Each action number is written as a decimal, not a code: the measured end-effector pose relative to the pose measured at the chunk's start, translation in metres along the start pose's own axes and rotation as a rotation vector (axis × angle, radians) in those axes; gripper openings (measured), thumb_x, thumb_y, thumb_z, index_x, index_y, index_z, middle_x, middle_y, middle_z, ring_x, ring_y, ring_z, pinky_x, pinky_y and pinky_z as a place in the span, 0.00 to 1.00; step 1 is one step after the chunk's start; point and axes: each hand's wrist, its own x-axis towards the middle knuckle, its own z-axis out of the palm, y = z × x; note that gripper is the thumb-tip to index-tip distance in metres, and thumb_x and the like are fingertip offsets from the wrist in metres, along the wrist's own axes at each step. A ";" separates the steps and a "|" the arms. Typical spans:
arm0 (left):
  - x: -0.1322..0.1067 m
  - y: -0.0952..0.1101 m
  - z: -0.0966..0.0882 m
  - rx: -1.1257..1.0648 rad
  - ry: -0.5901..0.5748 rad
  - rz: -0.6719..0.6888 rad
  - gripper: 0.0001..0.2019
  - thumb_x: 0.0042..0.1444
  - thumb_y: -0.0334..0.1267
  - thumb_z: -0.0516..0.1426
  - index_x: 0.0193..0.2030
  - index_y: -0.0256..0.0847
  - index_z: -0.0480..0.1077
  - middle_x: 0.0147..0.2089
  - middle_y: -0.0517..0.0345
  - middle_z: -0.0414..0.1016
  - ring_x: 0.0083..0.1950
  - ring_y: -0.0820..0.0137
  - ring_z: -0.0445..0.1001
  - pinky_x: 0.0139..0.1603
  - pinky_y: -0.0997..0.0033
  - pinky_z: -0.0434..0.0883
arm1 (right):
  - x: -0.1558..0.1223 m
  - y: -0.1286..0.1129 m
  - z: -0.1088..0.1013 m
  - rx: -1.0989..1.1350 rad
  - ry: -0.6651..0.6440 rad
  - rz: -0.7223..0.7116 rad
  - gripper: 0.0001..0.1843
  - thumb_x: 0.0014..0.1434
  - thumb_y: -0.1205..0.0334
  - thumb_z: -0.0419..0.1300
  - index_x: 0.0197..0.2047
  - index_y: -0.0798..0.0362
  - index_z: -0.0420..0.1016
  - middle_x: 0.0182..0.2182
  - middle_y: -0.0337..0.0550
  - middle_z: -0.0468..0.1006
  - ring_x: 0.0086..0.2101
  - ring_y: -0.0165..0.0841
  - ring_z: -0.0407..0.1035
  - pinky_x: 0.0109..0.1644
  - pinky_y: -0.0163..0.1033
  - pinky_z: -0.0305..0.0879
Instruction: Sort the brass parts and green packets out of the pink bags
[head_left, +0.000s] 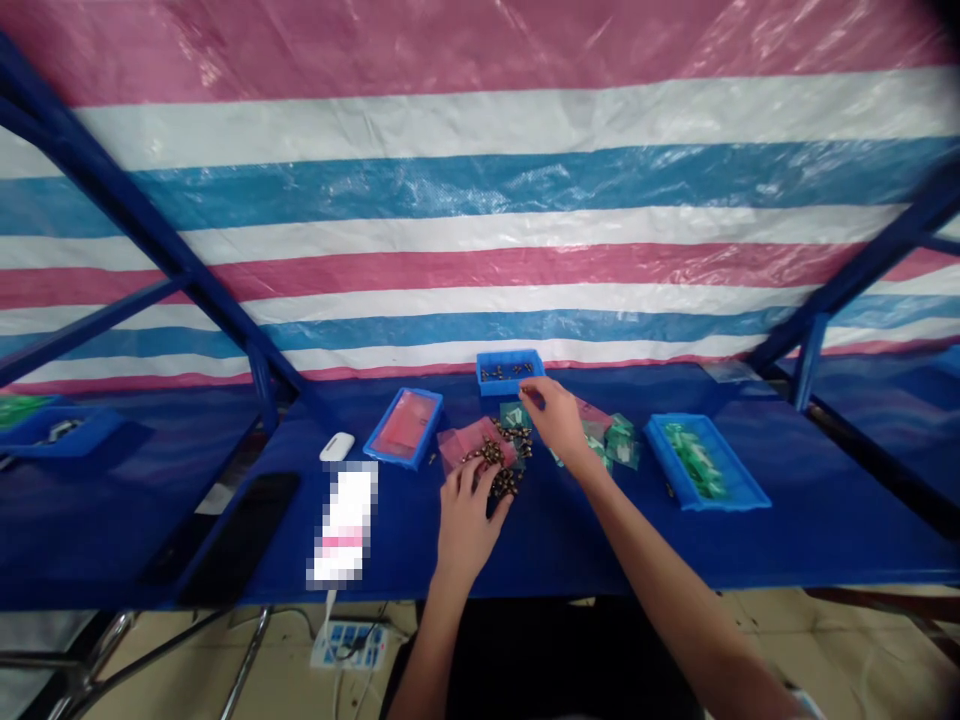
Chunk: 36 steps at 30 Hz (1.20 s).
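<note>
My left hand (469, 515) rests with spread fingers at the near edge of a loose pile of small brass-coloured metal parts (504, 484). Some of these parts lie on a pink plastic bag (463, 440) just beyond the fingertips. My right hand (553, 415) is raised over the table, thumb and fingers pinched together; what they hold is too small to make out. Right by those fingertips is a small blue box (510, 386) with several similar parts in it. Below the right hand, small green bags (621, 440) lie partly hidden by the wrist.
On the left stand a blue tray with pink bags (403, 424), a white device (337, 446), a blurred-out phone (342, 525) and a dark flat object (240, 535). To the right sits a blue tray of green bags (697, 460). Blue frame bars flank the table; striped sheeting hangs behind.
</note>
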 end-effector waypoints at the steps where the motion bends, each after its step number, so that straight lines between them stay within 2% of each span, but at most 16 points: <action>1: 0.000 0.000 0.000 0.000 -0.003 0.001 0.20 0.64 0.42 0.57 0.62 0.51 0.66 0.64 0.53 0.65 0.64 0.56 0.61 0.61 0.51 0.66 | 0.014 0.003 0.003 -0.019 -0.002 0.002 0.14 0.64 0.65 0.55 0.51 0.56 0.74 0.43 0.50 0.78 0.44 0.39 0.72 0.51 0.44 0.68; 3: 0.000 0.000 0.000 -0.001 -0.005 0.000 0.20 0.63 0.42 0.57 0.62 0.51 0.66 0.64 0.53 0.65 0.64 0.57 0.61 0.61 0.51 0.66 | 0.026 0.006 0.008 -0.052 -0.011 0.011 0.18 0.63 0.65 0.56 0.56 0.57 0.71 0.46 0.53 0.77 0.47 0.42 0.70 0.53 0.47 0.67; 5: 0.000 0.000 0.000 -0.007 0.000 -0.002 0.20 0.63 0.41 0.57 0.62 0.51 0.66 0.64 0.53 0.65 0.64 0.57 0.61 0.61 0.51 0.66 | 0.016 0.004 0.010 -0.077 -0.016 -0.009 0.20 0.64 0.64 0.56 0.59 0.56 0.70 0.49 0.54 0.75 0.50 0.44 0.68 0.55 0.49 0.66; 8: 0.001 0.001 0.000 -0.019 0.010 -0.009 0.20 0.63 0.41 0.57 0.62 0.51 0.66 0.63 0.52 0.66 0.64 0.56 0.61 0.61 0.51 0.66 | -0.023 -0.004 0.008 -0.108 -0.031 -0.074 0.16 0.68 0.61 0.54 0.57 0.51 0.71 0.49 0.50 0.75 0.49 0.42 0.68 0.55 0.48 0.66; 12: 0.002 0.002 0.001 -0.020 0.000 -0.034 0.20 0.63 0.41 0.57 0.62 0.51 0.65 0.63 0.52 0.66 0.63 0.55 0.62 0.61 0.49 0.66 | -0.074 -0.010 0.006 -0.152 -0.047 -0.102 0.13 0.69 0.60 0.52 0.51 0.50 0.74 0.44 0.49 0.73 0.47 0.42 0.67 0.52 0.47 0.67; 16: 0.001 0.003 0.001 -0.010 0.010 -0.032 0.17 0.63 0.40 0.57 0.59 0.51 0.68 0.63 0.52 0.66 0.63 0.55 0.63 0.61 0.48 0.67 | -0.101 -0.009 0.014 -0.199 -0.093 -0.077 0.13 0.69 0.60 0.51 0.50 0.49 0.75 0.42 0.50 0.72 0.45 0.43 0.67 0.50 0.49 0.68; 22: -0.001 0.004 0.001 0.013 0.026 -0.003 0.12 0.65 0.38 0.55 0.52 0.52 0.72 0.64 0.54 0.65 0.64 0.56 0.63 0.60 0.49 0.68 | -0.111 -0.008 0.019 -0.152 -0.166 -0.064 0.14 0.70 0.63 0.49 0.53 0.51 0.72 0.42 0.49 0.72 0.45 0.41 0.68 0.51 0.48 0.68; 29: 0.000 0.003 0.005 0.058 0.054 0.004 0.09 0.64 0.38 0.57 0.50 0.48 0.72 0.62 0.52 0.68 0.63 0.55 0.65 0.58 0.47 0.70 | -0.118 -0.012 0.013 -0.156 -0.194 -0.084 0.12 0.69 0.59 0.53 0.52 0.51 0.72 0.43 0.48 0.73 0.43 0.41 0.68 0.50 0.48 0.69; 32: 0.000 0.003 0.005 0.063 0.072 0.017 0.07 0.64 0.38 0.56 0.48 0.46 0.72 0.61 0.50 0.69 0.62 0.55 0.65 0.57 0.47 0.72 | -0.125 -0.013 0.011 -0.163 -0.189 -0.087 0.12 0.69 0.61 0.53 0.52 0.49 0.73 0.43 0.48 0.73 0.43 0.41 0.69 0.49 0.48 0.70; 36: 0.000 0.003 0.001 0.031 0.099 0.033 0.06 0.65 0.34 0.55 0.44 0.45 0.73 0.60 0.52 0.69 0.64 0.57 0.64 0.60 0.49 0.71 | -0.129 -0.013 0.012 -0.149 -0.159 -0.077 0.09 0.68 0.62 0.54 0.48 0.47 0.74 0.41 0.46 0.74 0.41 0.40 0.70 0.47 0.46 0.70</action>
